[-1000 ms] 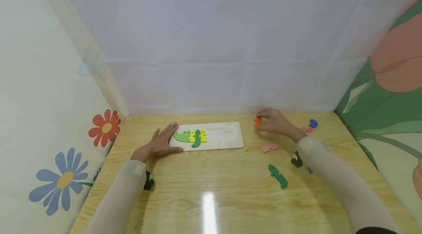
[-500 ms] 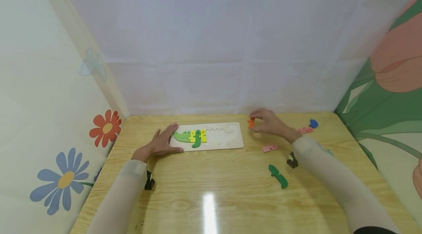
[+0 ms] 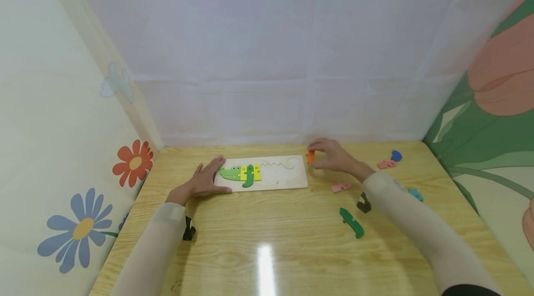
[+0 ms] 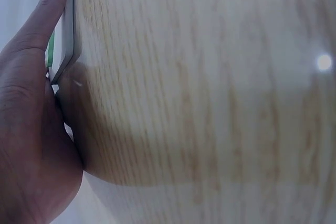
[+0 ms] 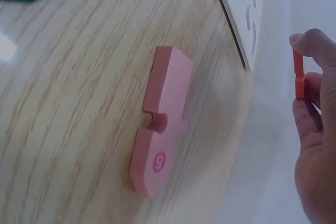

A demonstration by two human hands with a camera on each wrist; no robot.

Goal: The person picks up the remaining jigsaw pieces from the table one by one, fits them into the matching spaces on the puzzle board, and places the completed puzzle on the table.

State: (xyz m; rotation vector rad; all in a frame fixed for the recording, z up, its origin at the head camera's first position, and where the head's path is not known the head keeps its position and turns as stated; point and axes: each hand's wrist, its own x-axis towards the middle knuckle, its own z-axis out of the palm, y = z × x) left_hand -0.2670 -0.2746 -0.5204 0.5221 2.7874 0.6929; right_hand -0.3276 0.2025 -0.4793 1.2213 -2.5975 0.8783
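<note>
My left hand rests on the left end of a white puzzle board, fingers spread along its edge and thumb on the front corner. In the board lie a green crocodile head, two yellow pieces and a dark green leg piece; the tail outline is bare. Just off the board's right end, my right hand pinches an orange puzzle piece between thumb and fingers. The right wrist view shows this orange piece edge-on, raised off the table.
A pink piece marked 5 lies below my right hand. Nearer me is a dark green piece. Another pink piece, a blue piece and a teal piece lie at the right. A white backdrop stands behind the table.
My right hand has moved left with the orange piece, close to the board's right end. The teal piece has come out from behind the right sleeve. My left hand has stayed put.
</note>
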